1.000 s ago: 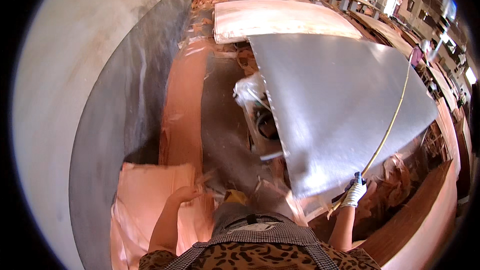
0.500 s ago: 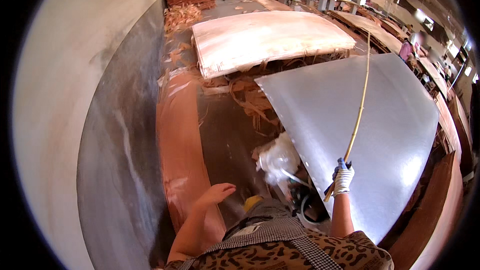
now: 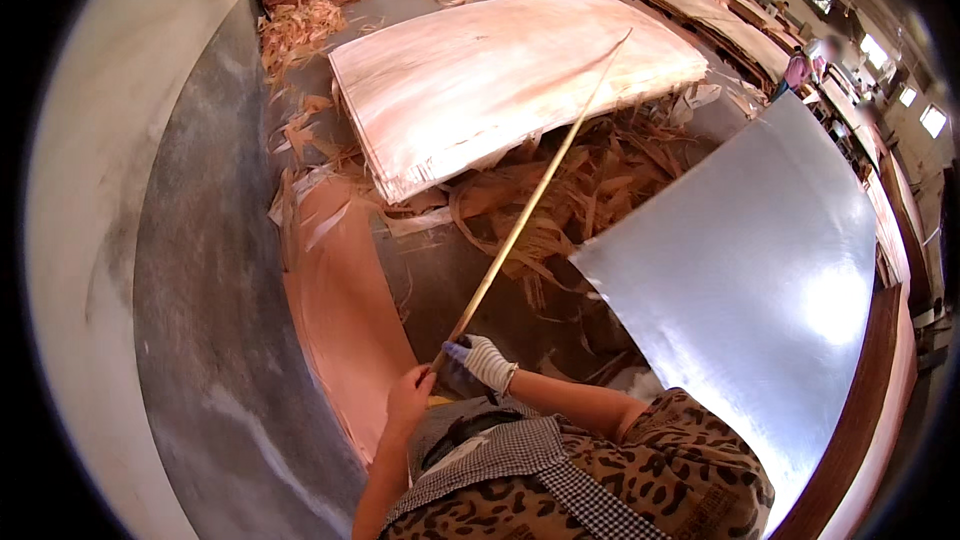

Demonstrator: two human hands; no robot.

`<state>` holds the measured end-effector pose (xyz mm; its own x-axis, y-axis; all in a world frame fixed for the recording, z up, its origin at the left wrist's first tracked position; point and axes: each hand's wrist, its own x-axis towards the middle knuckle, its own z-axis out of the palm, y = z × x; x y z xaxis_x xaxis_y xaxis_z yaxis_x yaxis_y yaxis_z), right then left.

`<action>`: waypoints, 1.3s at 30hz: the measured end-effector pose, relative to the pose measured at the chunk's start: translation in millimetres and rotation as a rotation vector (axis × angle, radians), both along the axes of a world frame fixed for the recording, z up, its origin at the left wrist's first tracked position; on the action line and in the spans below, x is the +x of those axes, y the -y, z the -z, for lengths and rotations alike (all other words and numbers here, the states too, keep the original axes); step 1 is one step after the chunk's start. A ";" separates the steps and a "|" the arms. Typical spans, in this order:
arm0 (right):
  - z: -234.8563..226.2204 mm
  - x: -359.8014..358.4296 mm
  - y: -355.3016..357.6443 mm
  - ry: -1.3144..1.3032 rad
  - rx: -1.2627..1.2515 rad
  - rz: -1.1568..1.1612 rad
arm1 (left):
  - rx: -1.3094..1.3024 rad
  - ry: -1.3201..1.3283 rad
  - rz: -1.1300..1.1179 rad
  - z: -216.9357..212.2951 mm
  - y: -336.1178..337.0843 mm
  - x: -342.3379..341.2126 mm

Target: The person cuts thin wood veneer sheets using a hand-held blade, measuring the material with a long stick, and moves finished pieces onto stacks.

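Observation:
A long, thin bamboo stick (image 3: 528, 210) slants up and away to the right, and its far tip crosses over a stack of pale wood veneer sheets (image 3: 480, 65). My right hand (image 3: 487, 362), in a white and blue glove, is closed around the stick near its lower end. Just below it my bare left hand (image 3: 406, 398) has its fingers curled on the butt of the stick. Both hands are close together in front of my checked apron (image 3: 500, 455).
To the right spreads a smooth grey tabletop (image 3: 750, 240). Reddish veneer (image 3: 335, 290) lies along the left, beside a dark wall panel (image 3: 220, 300). Torn veneer scraps (image 3: 600, 175) litter the floor under the stack. A person (image 3: 797, 70) stands far off at right.
My right hand has swung the stick leftward from over the grey tabletop, so it now points across the veneer stack. My left hand has come to the stick's lower end. The view has shifted.

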<state>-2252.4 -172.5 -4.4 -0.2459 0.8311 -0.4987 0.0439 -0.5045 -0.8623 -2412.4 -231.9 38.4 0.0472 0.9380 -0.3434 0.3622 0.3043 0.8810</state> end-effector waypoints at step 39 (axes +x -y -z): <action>95.1 -259.7 -593.9 -0.026 -0.410 1.231 | -0.571 -0.190 0.893 40.2 -874.9 -329.0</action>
